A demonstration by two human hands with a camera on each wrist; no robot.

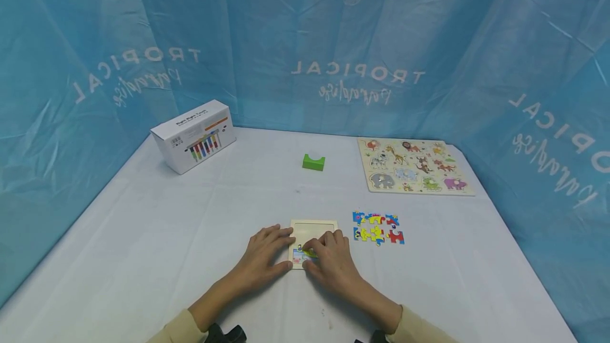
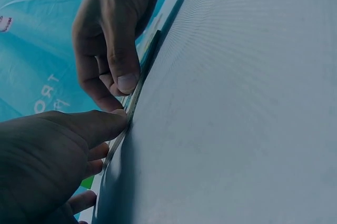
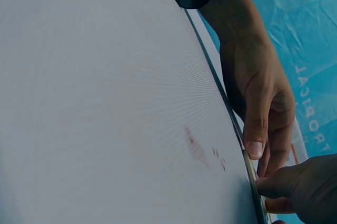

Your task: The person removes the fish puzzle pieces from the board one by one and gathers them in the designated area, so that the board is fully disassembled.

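Observation:
In the head view, a small square wooden puzzle tray (image 1: 314,222) lies on the table, its lower part filled with picture pieces. My left hand (image 1: 263,254) rests along the tray's left side, fingers spread, with the thumb at the near left corner. Over the tray's lower right part, my right hand (image 1: 335,262) pinches a yellow-green puzzle piece (image 1: 311,253) between thumb and index finger. That hand covers much of the piece and the tray's right side. In the left wrist view the tray (image 2: 138,89) appears edge-on, with both thumbs right at its near edge.
Several loose jigsaw pieces (image 1: 376,229) lie right of the tray. Farther back are a green notched block (image 1: 313,163), an animal puzzle board (image 1: 419,167) at the right and a white box (image 1: 195,136) at the left. A blue curtain (image 1: 305,41) hangs around the table (image 1: 157,237).

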